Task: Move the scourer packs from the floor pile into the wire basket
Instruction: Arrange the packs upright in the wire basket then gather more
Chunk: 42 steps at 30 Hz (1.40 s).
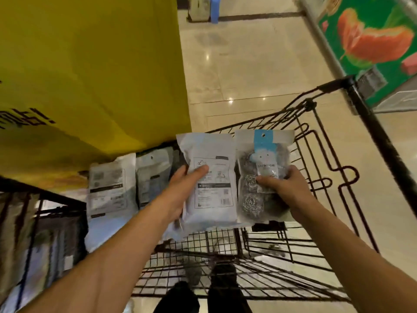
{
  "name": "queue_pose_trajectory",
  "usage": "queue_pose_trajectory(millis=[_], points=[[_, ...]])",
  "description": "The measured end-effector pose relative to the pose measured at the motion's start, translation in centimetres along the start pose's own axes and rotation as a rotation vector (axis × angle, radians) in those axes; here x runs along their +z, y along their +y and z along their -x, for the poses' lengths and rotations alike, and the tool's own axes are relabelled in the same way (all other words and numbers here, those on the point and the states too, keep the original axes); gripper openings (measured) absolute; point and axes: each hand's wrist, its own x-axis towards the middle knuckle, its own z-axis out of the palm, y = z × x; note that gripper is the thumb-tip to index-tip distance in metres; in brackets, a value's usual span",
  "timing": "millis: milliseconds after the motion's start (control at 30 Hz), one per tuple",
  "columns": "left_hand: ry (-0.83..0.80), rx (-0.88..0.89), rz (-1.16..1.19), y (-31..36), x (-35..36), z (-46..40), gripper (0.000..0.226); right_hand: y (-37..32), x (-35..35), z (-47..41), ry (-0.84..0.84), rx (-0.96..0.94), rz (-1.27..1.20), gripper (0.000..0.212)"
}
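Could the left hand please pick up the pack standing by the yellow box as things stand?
Probably not yet: the left hand already grips a white pack, so its fingers are taken. The pack by the yellow box, itself stands unobstructed.

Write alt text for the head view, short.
A person holds two scourer packs side by side above a black wire basket: left hand grips a white pack, right hand a blue-topped clear pack. More packs stand at left.

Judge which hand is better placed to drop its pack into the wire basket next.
Probably right: the right hand holds its scourer pack over the open wire basket; the left hand holds its pack nearer the basket's left edge.
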Motion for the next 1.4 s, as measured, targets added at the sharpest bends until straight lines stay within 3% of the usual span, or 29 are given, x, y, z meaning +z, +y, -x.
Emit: queue_pose_trajectory(millis=[33,100,200,333,500,567,700,833,1033,1200,1333,1400], points=[[0.016,0.0,0.004,0.6,0.7,-0.7,0.032,-0.1,0.3,-1.5,-0.013,0.011,0.031,0.062],[0.046,0.008,-0.018,1.1,1.8,-1.8,0.055,0.3,0.8,-3.9,-0.023,0.023,0.118,0.064],[0.07,-0.035,-0.067,1.2,2.2,-2.8,0.071,1.1,0.9,-5.7,-0.017,-0.011,0.255,0.067],[0.144,-0.008,-0.251,1.4,1.7,-2.2,0.044,1.4,1.4,-5.8,0.041,-0.125,0.36,0.078],[0.213,0.098,-0.33,0.6,1.5,-0.7,0.069,2.8,0.8,-4.5,0.1,-0.218,0.501,0.086],[0.218,0.096,-0.31,-0.2,1.3,0.5,0.069,3.1,0.3,-3.9,0.111,-0.258,0.555,0.08],[0.228,0.085,-0.3,-3.0,0.0,4.1,0.056,2.9,-0.3,-0.8,0.146,-0.457,0.642,0.048],[0.215,0.068,-0.196,-6.3,-4.5,8.6,0.035,0.3,2.3,5.3,-0.12,-0.474,0.41,0.009],[0.416,0.117,-0.034,-15.9,-11.7,19.7,0.019,1.4,8.8,15.6,-0.666,-0.447,0.602,0.016],[0.538,0.056,0.173,-28.5,-16.2,30.3,0.025,8.7,12.9,23.3,-0.782,-0.416,0.734,0.03],[0.675,0.012,0.343,-38.5,-17.9,39.0,0.037,14.0,16.4,30.2,-0.878,-0.381,0.857,0.013],[0.737,-0.033,0.395,-43.0,-18.5,42.3,0.026,16.2,18.0,32.8,-0.952,-0.382,0.945,0.009]])
